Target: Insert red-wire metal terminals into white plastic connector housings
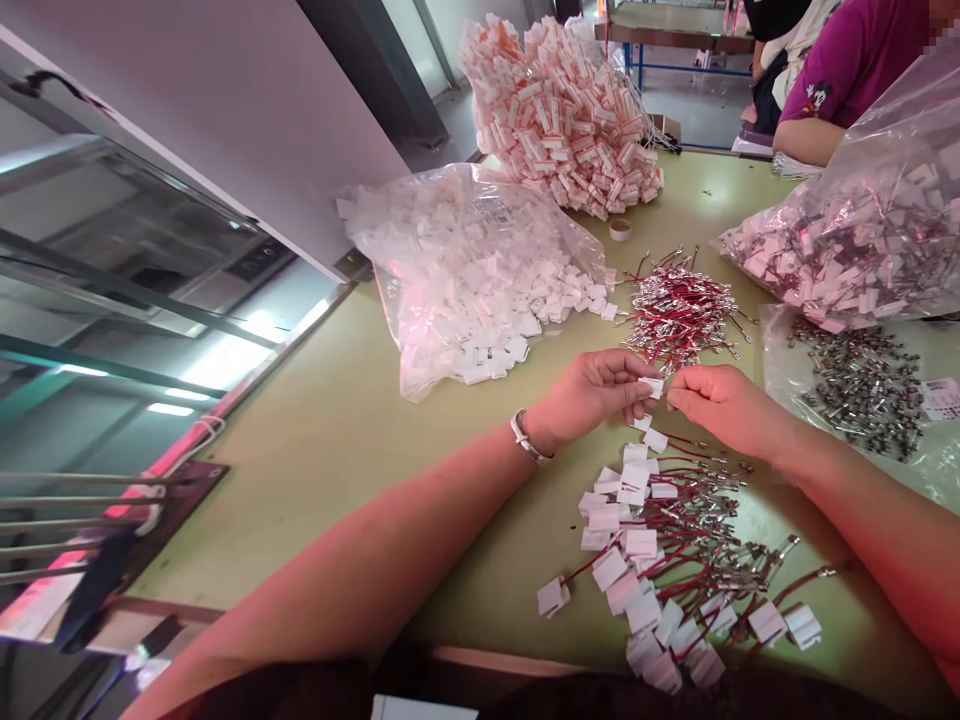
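Note:
My left hand point(592, 392) pinches a small white plastic housing point(653, 386) above the green table point(322, 430). My right hand point(718, 400) meets it from the right, fingers closed against the same piece; what it holds itself is too small to make out. Below both hands lies a heap of assembled white housings on red wires point(667, 550). Just beyond the hands sits a pile of loose red wires with metal terminals point(681, 308). A bracelet is on my left wrist.
An open clear bag of white housings point(472, 270) lies left of centre. A tall pile of finished bundles point(562, 110) stands behind it. Bags of parts point(862, 240) and metal pieces point(862, 385) sit right. Another person in a purple shirt point(847, 70) sits at the far right.

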The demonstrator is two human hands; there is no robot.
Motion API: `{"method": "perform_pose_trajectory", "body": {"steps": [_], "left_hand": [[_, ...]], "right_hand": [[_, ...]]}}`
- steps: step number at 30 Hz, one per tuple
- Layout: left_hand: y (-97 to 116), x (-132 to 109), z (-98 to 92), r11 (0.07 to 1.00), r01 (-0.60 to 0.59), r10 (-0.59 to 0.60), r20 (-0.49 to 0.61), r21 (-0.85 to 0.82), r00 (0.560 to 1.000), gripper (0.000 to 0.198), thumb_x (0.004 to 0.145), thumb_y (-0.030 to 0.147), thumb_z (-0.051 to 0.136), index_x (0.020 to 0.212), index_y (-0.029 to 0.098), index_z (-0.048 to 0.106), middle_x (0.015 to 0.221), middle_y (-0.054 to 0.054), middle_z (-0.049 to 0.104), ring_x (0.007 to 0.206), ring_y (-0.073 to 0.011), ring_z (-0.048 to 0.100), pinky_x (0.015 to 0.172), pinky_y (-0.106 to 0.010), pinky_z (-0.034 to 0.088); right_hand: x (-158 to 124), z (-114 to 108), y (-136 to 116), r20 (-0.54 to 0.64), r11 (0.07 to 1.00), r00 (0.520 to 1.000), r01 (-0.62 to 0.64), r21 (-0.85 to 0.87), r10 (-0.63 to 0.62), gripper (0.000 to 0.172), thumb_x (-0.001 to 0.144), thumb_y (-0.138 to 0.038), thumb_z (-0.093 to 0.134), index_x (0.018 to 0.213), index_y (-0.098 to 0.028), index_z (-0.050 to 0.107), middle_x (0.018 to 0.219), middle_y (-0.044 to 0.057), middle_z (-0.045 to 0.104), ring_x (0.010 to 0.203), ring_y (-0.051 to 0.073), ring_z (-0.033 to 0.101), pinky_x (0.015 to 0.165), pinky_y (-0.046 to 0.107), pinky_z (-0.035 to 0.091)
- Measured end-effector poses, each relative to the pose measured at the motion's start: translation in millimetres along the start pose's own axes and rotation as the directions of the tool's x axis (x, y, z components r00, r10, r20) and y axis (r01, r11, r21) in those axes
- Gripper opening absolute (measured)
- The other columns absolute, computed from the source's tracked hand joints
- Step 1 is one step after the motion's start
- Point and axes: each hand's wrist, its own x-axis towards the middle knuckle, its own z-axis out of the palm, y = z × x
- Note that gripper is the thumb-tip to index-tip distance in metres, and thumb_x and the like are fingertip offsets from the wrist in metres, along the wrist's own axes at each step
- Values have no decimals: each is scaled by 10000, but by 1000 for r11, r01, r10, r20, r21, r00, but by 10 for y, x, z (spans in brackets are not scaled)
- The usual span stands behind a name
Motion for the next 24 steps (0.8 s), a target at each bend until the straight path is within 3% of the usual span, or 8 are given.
{"method": "perform_pose_trajectory", "body": {"steps": [2, 5, 9, 13, 16, 19, 21, 24], "left_hand": [[-1, -11, -18, 999, 29, -27, 42, -30, 999, 233, 742, 297, 710, 875, 130, 614, 621, -8, 661, 500, -70, 567, 482, -189, 477], [4, -19, -10, 1000, 11, -10, 27, -25, 1000, 221, 757, 299, 694, 871, 133, 603, 611, 0, 646, 502, -72, 561, 503, -199, 480], [140, -34, 32, 971, -60, 64, -8, 232, 998, 264, 805, 343, 631, 956, 127, 618, 772, -52, 681, 647, -124, 616, 600, -247, 512], [455, -306, 68, 712, -140, 216, -25, 688, 976, 483, 805, 464, 611, 1155, 132, 586, 1159, -132, 623, 1087, -263, 562, 899, -363, 469], [579, -777, 130, 483, -19, 185, -81, 875, 979, 560, 812, 536, 569, 1168, 104, 556, 1104, -157, 609, 1023, -281, 565, 891, -419, 459], [445, -1264, 244, 328, 48, 63, -73, 944, 995, 423, 797, 533, 592, 971, 148, 599, 886, -87, 602, 792, -221, 563, 721, -368, 491], [249, -1475, 315, 307, 7, -31, 3, 952, 1000, 264, 829, 435, 589, 845, 172, 615, 848, -68, 587, 796, -208, 559, 704, -336, 491], [-33, -1598, 337, 307, 33, 43, -48, 951, 998, 212, 904, 248, 463, 773, 177, 613, 811, -63, 586, 752, -175, 562, 690, -302, 490]], "right_hand": [[-8, 18, -13, -6, 978, 993, 117, -174, -120, 211, 831, -304, 497, 653, -193, 515, 583, -36, 483, 557, 99, 398, 538, 248, 309], [-19, 31, -27, -33, 956, 987, 143, -255, -156, 238, 865, -328, 462, 671, -198, 506, 572, -37, 485, 547, 103, 398, 545, 258, 306], [-48, -30, -52, -55, 904, 988, 107, -414, -142, 226, 866, -324, 490, 684, -197, 534, 606, -13, 530, 556, 116, 423, 552, 276, 292], [-92, -127, -51, -80, 789, 967, 147, -596, -241, 196, 876, -312, 495, 750, -201, 597, 694, 40, 577, 733, 185, 500, 620, 303, 315], [-98, -166, -29, -112, 813, 971, 111, -572, -211, 185, 875, -265, 485, 721, -203, 567, 663, 37, 572, 727, 188, 514, 626, 305, 326], [-88, -171, -48, -128, 910, 988, 26, -414, -87, 207, 892, -258, 447, 711, -203, 531, 674, 20, 614, 582, 135, 508, 582, 295, 339], [-96, -160, -107, -112, 940, 991, 26, -340, -68, 238, 901, -269, 431, 690, -201, 516, 675, 16, 631, 532, 113, 493, 561, 290, 342], [-146, -143, -227, -113, 930, 988, 62, -362, -109, 253, 885, -266, 462, 648, -195, 512, 628, 7, 612, 520, 104, 474, 553, 287, 331]]}}
